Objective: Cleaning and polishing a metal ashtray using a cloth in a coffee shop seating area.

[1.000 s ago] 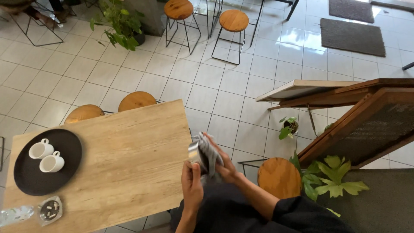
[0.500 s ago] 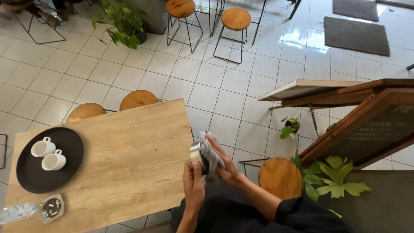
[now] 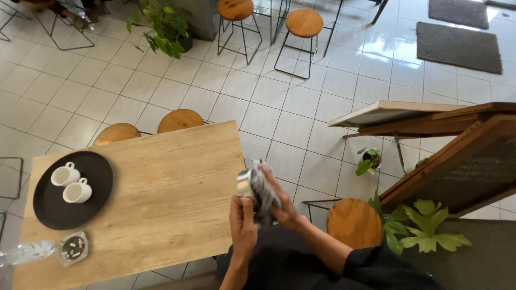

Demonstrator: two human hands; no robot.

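Centre frame, just past table point(image 3: 161, 215) edge: left hand point(image 3: 243, 223) grips metal cup point(image 3: 246, 185); right hand point(image 3: 279, 207) presses striped cloth point(image 3: 263, 188) round it. Wiping under way, not finished.

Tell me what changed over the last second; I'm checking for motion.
Hardly anything: both hands, left and right, still grip the striped cloth around a metal cup, edging slightly right. Black tray, two white cups and ashtray stayed put.
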